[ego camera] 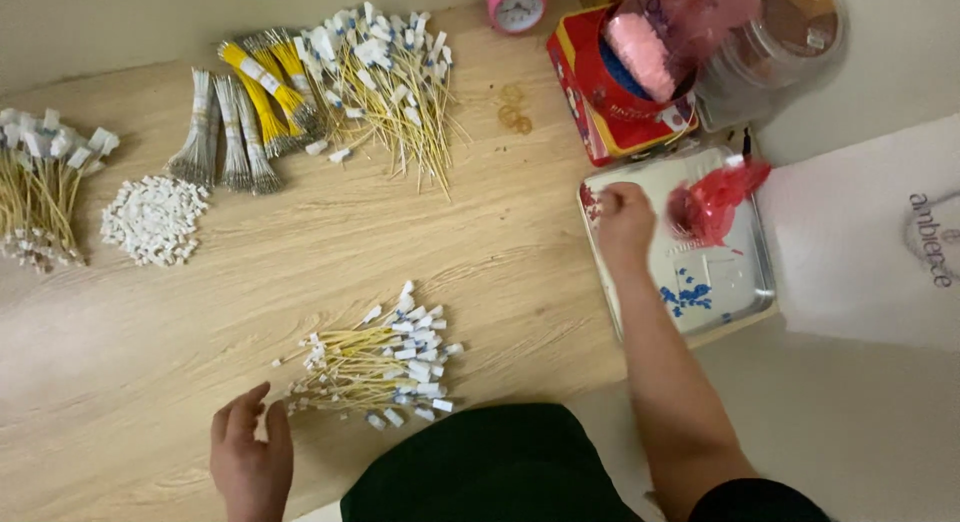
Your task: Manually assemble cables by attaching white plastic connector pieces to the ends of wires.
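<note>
My right hand (pixel 624 220) reaches into a shallow metal tray (pixel 750 282), fingers curled over small red pieces at its left side; whether it grips any I cannot tell. A red plastic bag (pixel 712 200) lies in the tray beside the hand, and small blue pieces (pixel 690 294) are scattered nearer me. My left hand (pixel 248 454) rests open and flat on the wooden table (pixel 150 342), just left of a pile of yellow wires with white connectors (pixel 378 364).
At the back lie a larger heap of yellow wires with white tags (pixel 385 77), bundled yellow and grey wires (pixel 240 112), a pile of white connectors (pixel 152 220) and more wires at far left (pixel 40 182). A red box (pixel 610 92), pink clock (pixel 517 4), and clear jar (pixel 780 42) stand behind the tray.
</note>
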